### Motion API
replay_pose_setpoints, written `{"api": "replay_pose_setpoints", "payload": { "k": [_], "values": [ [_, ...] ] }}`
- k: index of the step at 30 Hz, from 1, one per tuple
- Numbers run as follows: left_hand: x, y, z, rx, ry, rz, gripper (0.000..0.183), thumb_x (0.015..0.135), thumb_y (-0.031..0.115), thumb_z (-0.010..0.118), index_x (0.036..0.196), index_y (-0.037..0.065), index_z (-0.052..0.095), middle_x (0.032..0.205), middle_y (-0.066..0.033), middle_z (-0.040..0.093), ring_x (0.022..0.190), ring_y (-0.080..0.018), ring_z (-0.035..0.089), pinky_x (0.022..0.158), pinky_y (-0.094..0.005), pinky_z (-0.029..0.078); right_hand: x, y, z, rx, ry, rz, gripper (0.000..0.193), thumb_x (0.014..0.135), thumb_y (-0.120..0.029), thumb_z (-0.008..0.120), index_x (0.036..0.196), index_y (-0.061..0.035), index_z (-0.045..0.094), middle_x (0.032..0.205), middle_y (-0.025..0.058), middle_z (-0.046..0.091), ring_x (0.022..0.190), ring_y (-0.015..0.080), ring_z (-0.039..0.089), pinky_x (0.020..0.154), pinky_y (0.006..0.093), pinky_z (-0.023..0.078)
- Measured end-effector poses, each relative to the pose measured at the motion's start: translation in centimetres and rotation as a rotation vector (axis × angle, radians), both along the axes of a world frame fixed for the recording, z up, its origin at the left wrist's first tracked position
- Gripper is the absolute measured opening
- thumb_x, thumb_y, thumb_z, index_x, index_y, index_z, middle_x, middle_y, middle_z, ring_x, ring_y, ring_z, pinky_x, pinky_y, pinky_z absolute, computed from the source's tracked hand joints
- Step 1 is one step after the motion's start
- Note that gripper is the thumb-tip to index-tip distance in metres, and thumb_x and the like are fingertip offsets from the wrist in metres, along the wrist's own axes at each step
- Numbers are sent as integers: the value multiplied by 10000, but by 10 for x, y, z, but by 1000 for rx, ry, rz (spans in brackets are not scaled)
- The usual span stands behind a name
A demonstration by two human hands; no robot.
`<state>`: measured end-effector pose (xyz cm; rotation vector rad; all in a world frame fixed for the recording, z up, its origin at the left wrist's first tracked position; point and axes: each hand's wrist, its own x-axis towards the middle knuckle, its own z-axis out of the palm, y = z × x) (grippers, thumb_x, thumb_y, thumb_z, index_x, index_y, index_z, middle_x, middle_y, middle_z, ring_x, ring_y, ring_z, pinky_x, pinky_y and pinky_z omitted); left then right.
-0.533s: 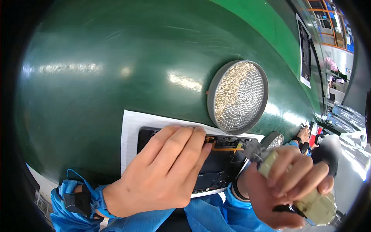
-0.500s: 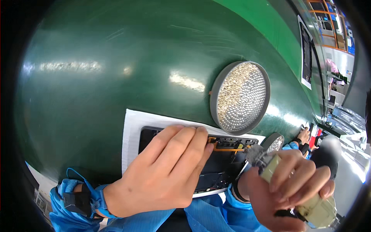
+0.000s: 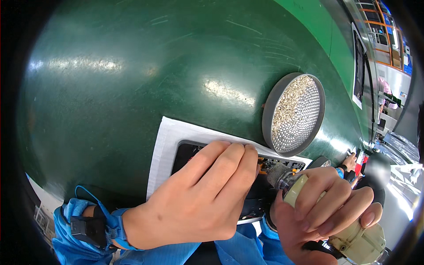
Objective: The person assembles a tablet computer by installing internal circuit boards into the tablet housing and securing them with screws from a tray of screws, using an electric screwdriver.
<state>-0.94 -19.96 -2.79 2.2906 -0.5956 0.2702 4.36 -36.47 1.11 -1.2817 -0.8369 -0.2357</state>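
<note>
A flat black electronic device (image 3: 179,159) with bared inner parts lies on a white sheet (image 3: 165,141). My left hand (image 3: 198,198) rests across it, fingers bent and pressed together at its far edge; what is under the fingertips is hidden. In my right hand (image 3: 331,207) is a pale yellow-green electric screwdriver (image 3: 360,242), fingers wrapped round its body. Its clear, ridged nose (image 3: 281,176) points at the device's far right part, close beside my left fingertips. The bit itself cannot be made out.
A round grey-rimmed dish (image 3: 270,110) of tiny screws, its floor dimpled, stands beyond the device. A smaller round dish (image 3: 321,162) sits to the right. Farther along the green table (image 3: 132,97) are another person's hand (image 3: 350,161) and a second dark panel on white (image 3: 359,66).
The screwdriver's nose has come left and closer to my left fingertips, over the device's far part. The whole view has shifted slightly, so the dish and sheet appear farther right.
</note>
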Motion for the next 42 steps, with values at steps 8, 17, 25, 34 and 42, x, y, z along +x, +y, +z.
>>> {"api": "replay_pose_setpoints", "payload": {
  "k": [8,17,25,34,42],
  "values": [
    [26,46,-4,-25,26,-6,310,739,86,817,991,-80,745,1186,-170,665,1076,-331,631,879,-436,565,25,50,-4,-15,21,-12,644,1035,-400,649,1447,-25,326,971,72,483,663,144,491,478,271,413],
    [30,55,0,-12,-21,-54,271,719,68,815,925,-89,736,1139,-202,676,1040,-344,647,875,-441,567,27,58,-3,-31,9,20,613,1034,-368,655,1442,-50,325,963,82,491,626,151,475,450,282,409],
    [29,52,-4,-36,-112,-40,365,668,66,770,1008,-66,752,1164,-208,641,1034,-370,630,876,-441,541,20,71,-7,13,38,-103,628,935,-385,795,1333,-106,397,929,12,489,652,85,493,543,239,437],
    [-16,89,50,78,282,305,593,806,-15,707,1383,19,573,1368,-253,457,1178,-444,491,936,-465,485,-15,24,33,-136,155,-641,705,985,-510,661,1474,-90,377,1298,152,534,1166,322,546,1079,468,415],
    [-29,97,43,-85,541,441,651,865,-62,737,1440,-10,437,1109,-154,626,850,-185,663,634,-303,551,-118,-33,16,-1397,486,-865,506,908,-139,740,1282,92,489,1212,295,535,1100,483,550,933,505,482]
  ]
}}
